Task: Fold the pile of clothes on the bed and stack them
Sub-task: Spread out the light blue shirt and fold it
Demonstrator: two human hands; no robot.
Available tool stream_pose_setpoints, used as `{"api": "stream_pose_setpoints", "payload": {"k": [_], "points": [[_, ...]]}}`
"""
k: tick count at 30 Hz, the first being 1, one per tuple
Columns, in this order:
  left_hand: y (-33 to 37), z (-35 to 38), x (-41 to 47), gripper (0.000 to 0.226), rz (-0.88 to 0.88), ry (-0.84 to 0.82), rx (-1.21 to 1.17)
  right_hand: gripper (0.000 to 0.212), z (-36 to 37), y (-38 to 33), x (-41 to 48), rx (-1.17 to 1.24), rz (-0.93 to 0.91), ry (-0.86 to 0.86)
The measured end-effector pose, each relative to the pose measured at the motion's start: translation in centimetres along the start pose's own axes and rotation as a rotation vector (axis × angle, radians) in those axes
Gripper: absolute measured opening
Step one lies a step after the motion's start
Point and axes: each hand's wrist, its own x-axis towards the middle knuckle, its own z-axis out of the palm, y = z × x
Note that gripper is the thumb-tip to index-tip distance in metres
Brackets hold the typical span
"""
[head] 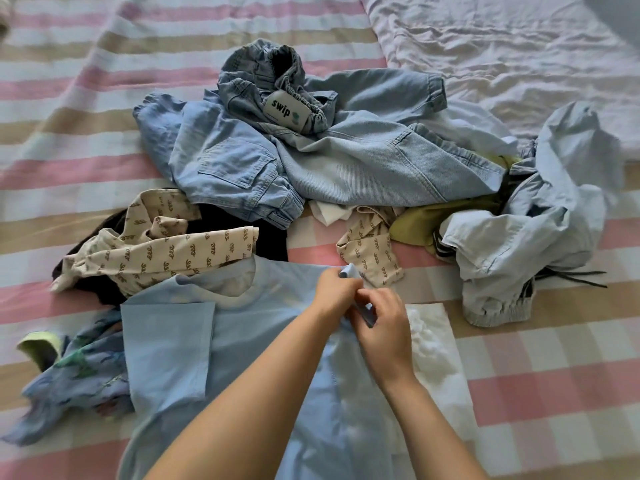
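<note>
Left hand (333,288) pinches a bunched edge of the light blue shirt (166,348). Right hand (382,329), touching it, pinches the same edge (sleeve or shoulder, hard to tell). Shirt lies flat, left of and below both hands, long axis toward the person, spread sleeve well left; left hand is nearer that. Beyond the hands: beige printed top (173,252), denim pile (311,157). Right of them: white cloth (440,344), pale blue trousers (540,237) on the bed (561,393). Inward fold looks unobstructed.
</note>
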Motion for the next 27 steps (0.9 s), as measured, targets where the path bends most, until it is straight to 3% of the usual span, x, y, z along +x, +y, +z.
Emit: {"api": "stream_pose_setpoints", "payload": {"k": [2,4,5,7,10,12,15,17,20,22,25,27], "points": [[0.1,-0.2,-0.1,0.017,0.028,0.029,-0.018,0.041,0.1,0.3,-0.4,-0.064,0.040,0.134],[0.2,-0.9,-0.6,0.010,0.022,0.017,-0.113,0.068,0.1,0.6,-0.4,-0.078,0.186,0.151],[0.2,-1.4,-0.9,0.012,0.009,0.000,-0.183,0.072,0.1,0.6,-0.4,-0.072,0.262,0.126],[0.0,-2.8,-1.6,0.016,-0.019,-0.057,-0.346,0.061,0.1,0.4,-0.7,-0.044,0.284,0.118],[-0.4,-5.4,-2.4,0.016,-0.040,-0.088,-0.493,0.046,0.5,-0.8,-2.1,0.062,0.013,0.124],[-0.9,-7.3,-2.4,0.018,-0.027,0.013,-0.434,0.043,1.4,-1.3,-3.3,0.064,-0.209,0.045],[-2.2,-9.6,-2.4,0.021,0.055,0.207,-0.118,0.036,2.6,-1.3,-4.5,-0.060,-0.422,-0.133],[-3.2,-10.3,-2.3,0.025,0.165,0.341,0.155,0.036,3.1,-0.3,-5.0,-0.268,-0.501,-0.197],[-4.8,-10.3,-2.7,0.048,0.460,0.500,0.569,0.050,3.5,1.0,-5.6,-0.582,-0.513,-0.266],[-6.2,-10.1,-2.8,0.052,0.607,0.415,0.859,0.051,3.7,1.4,-6.0,-0.679,-0.503,-0.282],[-7.8,-10.0,-2.7,0.049,0.485,0.209,1.290,0.053,3.8,1.8,-6.3,-0.745,-0.479,-0.316],[-8.1,-10.2,-2.8,0.051,0.469,0.168,1.421,0.048,3.5,1.9,-6.4,-0.749,-0.506,-0.311]]}}
